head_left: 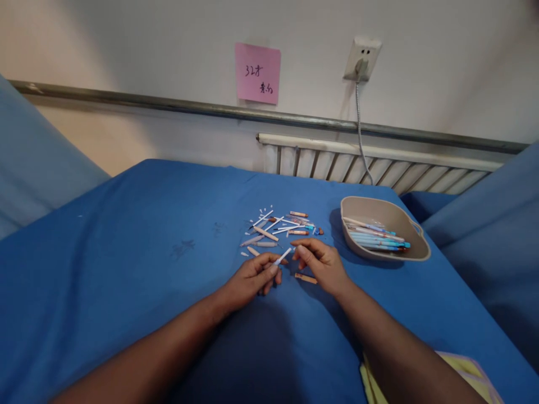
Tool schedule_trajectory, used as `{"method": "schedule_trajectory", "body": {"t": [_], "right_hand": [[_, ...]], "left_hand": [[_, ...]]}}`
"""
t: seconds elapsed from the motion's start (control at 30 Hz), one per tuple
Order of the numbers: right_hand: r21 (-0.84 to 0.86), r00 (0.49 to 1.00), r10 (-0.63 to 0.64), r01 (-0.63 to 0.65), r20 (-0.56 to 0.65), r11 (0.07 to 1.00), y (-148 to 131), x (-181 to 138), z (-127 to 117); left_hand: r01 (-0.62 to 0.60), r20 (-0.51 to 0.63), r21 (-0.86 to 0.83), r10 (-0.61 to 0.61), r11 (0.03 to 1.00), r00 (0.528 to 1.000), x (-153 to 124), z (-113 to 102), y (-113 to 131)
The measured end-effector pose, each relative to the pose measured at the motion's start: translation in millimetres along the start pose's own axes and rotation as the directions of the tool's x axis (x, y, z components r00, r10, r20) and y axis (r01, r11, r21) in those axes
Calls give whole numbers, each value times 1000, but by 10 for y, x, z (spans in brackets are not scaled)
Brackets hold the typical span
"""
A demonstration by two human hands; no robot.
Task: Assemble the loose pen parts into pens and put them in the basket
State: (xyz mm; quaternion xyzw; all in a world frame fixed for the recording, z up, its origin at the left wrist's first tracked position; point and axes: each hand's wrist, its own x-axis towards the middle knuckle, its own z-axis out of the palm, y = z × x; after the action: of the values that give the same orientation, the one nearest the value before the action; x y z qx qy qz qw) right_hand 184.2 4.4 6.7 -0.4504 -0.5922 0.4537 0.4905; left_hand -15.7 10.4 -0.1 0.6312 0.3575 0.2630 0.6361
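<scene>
My left hand pinches a slim white pen barrel between thumb and fingers; it slants up to the right. Close to its upper end, my right hand has its thumb and forefinger drawn together; whatever is between them, if anything, is too small to make out. Under the right hand lies a short orange pen piece. Just beyond both hands spreads a pile of pen parts: white sticks, a pale pink barrel, a clear barrel, orange printed pieces and small white tips.
A beige basket at the right holds several blue and pink pens. Blue cloth covers the table. A yellow cloth lies at the lower right. Behind are a radiator, a metal rail and a plugged-in cord.
</scene>
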Motion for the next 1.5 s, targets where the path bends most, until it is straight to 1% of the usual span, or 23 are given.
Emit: {"method": "schedule_trajectory", "body": {"t": [0.03, 0.1, 0.13, 0.2, 0.27, 0.3, 0.37, 0.43, 0.5, 0.57, 0.63, 0.7, 0.77, 0.83, 0.93, 1.03, 1.13, 1.23, 1.37, 1.5], "right_hand": [[-54, 999, 17, -16, 33, 998, -4, 0, -49], [-242, 988, 65, -30, 140, 970, -14, -15, -152], [-359, 975, 93, -15, 201, 933, -19, -29, -196], [-571, 951, 136, 49, 278, 819, -28, -63, -253], [-690, 937, 142, 128, 320, 712, -28, -90, -262], [-711, 931, 133, 163, 341, 684, -24, -97, -254], [-700, 920, 97, 217, 380, 680, -8, -95, -228], [-649, 920, 62, 224, 387, 728, 16, -73, -209], [-548, 930, 49, 170, 363, 819, 41, -38, -205], [-376, 945, 58, 72, 323, 924, 61, 1, -216], [-207, 964, 65, -11, 257, 978, 76, 39, -238], [-96, 983, 62, -46, 172, 994, 90, 70, -265], [-40, 994, 55, -52, 94, 998, 105, 90, -287], [-4, 996, 61, -60, 65, 998, 118, 97, -298], [-8, 993, 71, -70, 95, 997, 123, 89, -294], [-61, 986, 64, -55, 153, 997, 111, 67, -273], [-135, 977, 49, -21, 209, 991, 92, 35, -230], [-229, 964, 7, 56, 267, 972, 75, 0, -164], [-303, 946, -66, 167, 316, 938, 70, -24, -99], [-343, 950, -106, 207, 292, 916, 75, -28, -89]], "left_hand": [[1, -5, -26, -1, 1000, 1000, 8, -10, -8], [8, -22, -69, -9, 998, 1000, 19, -26, -13], [11, -36, -88, -15, 996, 999, 22, -30, -12], [19, -63, -120, -27, 993, 998, 25, -33, -8], [27, -79, -140, -39, 990, 996, 26, -31, -2], [31, -83, -142, -43, 989, 996, 26, -30, 1], [40, -89, -135, -52, 990, 995, 24, -28, 5], [44, -96, -117, -56, 992, 994, 22, -27, 8], [46, -98, -98, -56, 994, 994, 20, -26, 8], [43, -98, -71, -50, 997, 994, 19, -23, 6], [41, -100, -35, -44, 999, 994, 18, -19, 3], [45, -96, -1, -45, 999, 994, 16, -13, -1], [60, -88, 31, -57, 998, 995, 13, -4, -4], [81, -79, 69, -76, 994, 994, 7, 6, -4], [109, -64, 133, -101, 985, 993, -6, 18, 6], [100, -41, 210, -93, 973, 995, -20, 23, 29], [28, -14, 322, -25, 946, 1000, -32, 27, 53], [-42, 20, 398, 37, 916, 999, -41, 28, 54], [-69, 45, 411, 55, 909, 997, -49, 22, 38], [-77, 43, 393, 66, 916, 997, -55, 19, 54]]}}
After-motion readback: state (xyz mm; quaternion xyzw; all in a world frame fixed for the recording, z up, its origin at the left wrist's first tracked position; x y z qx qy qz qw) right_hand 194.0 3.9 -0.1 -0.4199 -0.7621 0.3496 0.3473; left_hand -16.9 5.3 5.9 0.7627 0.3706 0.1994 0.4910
